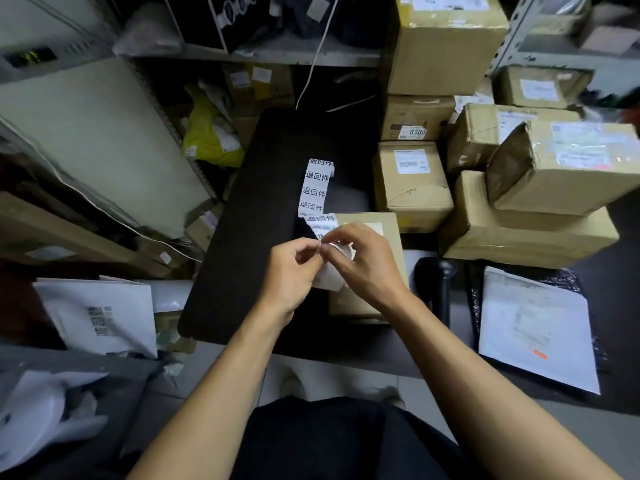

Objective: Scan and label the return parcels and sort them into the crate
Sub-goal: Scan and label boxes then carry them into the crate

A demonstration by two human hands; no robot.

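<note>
- Parcels are everywhere in view, but the one in hand is the small brown box (377, 233) on the dark table (256, 216), lying just under both hands; no crate can be picked out with any certainty.
- At far left a white mailer bag (104, 317) printed with dark characters leans beside the table, apart from the work.
- Left hand (294, 271) has its fingers curled in, thumb and forefinger pinching an edge of the label strip (317, 188); the rest of the strip trails away across the table, printed side up.
- Right hand (360, 261) meets it fingertip to fingertip, curled round the end of the strip and pinching where a sticker appears to be lifting from its backing.
- Peeling should go well if the left hand keeps the backing taut while the right draws one sticker off slowly, from a corner, so it neither tears nor folds onto itself.
- Pressing it flat on a bare patch of the box, away from the existing white label, looks wise.
- To the right stand stacked cardboard boxes (519, 230) and a flat white mailer (533, 327), seemingly waiting their turn.
</note>
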